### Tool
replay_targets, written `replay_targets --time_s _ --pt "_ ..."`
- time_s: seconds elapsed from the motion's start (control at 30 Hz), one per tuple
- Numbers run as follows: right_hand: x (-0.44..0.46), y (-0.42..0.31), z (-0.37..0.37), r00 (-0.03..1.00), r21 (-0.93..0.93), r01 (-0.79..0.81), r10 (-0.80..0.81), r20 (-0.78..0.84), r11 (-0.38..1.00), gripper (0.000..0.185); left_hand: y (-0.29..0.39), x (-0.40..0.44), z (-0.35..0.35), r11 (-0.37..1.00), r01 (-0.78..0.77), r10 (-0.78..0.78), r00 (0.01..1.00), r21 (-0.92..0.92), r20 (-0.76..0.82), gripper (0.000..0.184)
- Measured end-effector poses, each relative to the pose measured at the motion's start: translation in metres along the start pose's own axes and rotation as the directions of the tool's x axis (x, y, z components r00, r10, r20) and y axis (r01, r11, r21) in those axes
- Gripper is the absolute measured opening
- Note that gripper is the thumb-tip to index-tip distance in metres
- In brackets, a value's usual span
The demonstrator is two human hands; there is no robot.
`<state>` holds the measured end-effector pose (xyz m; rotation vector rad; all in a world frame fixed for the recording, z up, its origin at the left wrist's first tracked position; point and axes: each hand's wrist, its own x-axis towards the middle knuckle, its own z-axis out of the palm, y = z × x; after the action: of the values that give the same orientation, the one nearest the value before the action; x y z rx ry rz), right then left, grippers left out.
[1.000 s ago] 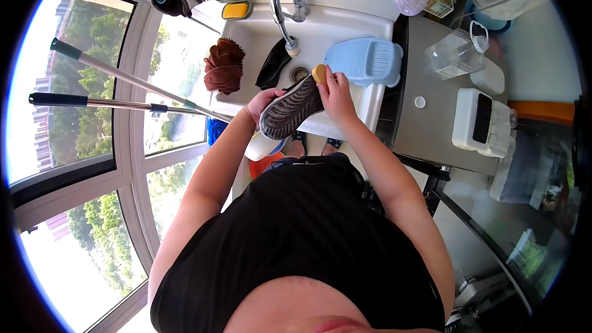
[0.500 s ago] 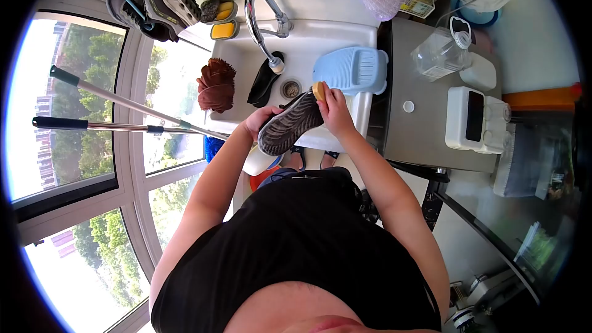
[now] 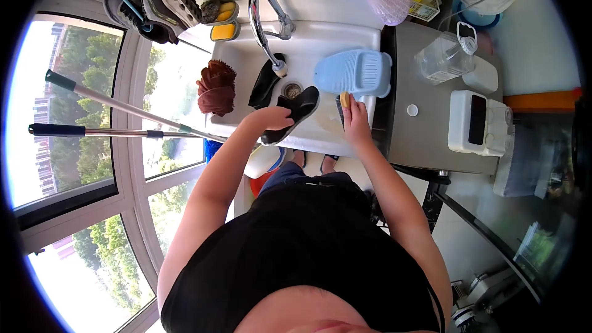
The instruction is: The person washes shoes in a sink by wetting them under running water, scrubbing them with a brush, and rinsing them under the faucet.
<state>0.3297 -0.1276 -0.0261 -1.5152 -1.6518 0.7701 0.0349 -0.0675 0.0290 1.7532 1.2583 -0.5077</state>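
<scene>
Over the front part of the white sink (image 3: pixel 336 137), my left hand (image 3: pixel 275 119) grips a black shoe (image 3: pixel 303 106), its open top facing up and its striped sole turned away. My right hand (image 3: pixel 356 117) is closed around a scrub brush (image 3: pixel 343 102) with a yellowish back and dark bristles. The brush is apart from the shoe, to its right. A second black shoe (image 3: pixel 265 84) lies in the basin under the faucet (image 3: pixel 277 65), left of the drain (image 3: pixel 291 90).
A light blue washboard (image 3: pixel 354 71) leans at the sink's right side. Brown cloth (image 3: pixel 217 87) hangs on the left rim. Yellow sponges (image 3: pixel 223 31) sit at the back left corner. Two long poles (image 3: pixel 126 103) slant in from the left. A clear jug (image 3: pixel 445 55) stands on the right counter.
The shoe in my left hand has turned over, from sole up to opening up. My right hand has moved the brush off the shoe, to the right and slightly down.
</scene>
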Motion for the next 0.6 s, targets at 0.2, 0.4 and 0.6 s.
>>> replay_targets --time_s 0.2,0.4,0.6 --pt "-0.017 -0.011 -0.023 1.000 -0.042 -0.006 0.005 -0.016 0.999 0.048 -0.018 0.057 0.016 0.741 -0.160 0.151 0.986 0.652 0.070 0.026" --pt "-0.029 -0.015 -0.029 0.999 -0.155 -0.052 0.051 -0.014 0.987 0.047 -0.038 0.132 0.071 0.619 -0.270 0.292 0.951 0.738 0.103 0.026" --pt "-0.028 -0.040 -0.013 0.987 -0.214 -0.158 0.162 0.001 0.964 0.047 -0.069 0.146 0.099 0.878 -0.152 0.126 0.988 0.453 0.087 0.036"
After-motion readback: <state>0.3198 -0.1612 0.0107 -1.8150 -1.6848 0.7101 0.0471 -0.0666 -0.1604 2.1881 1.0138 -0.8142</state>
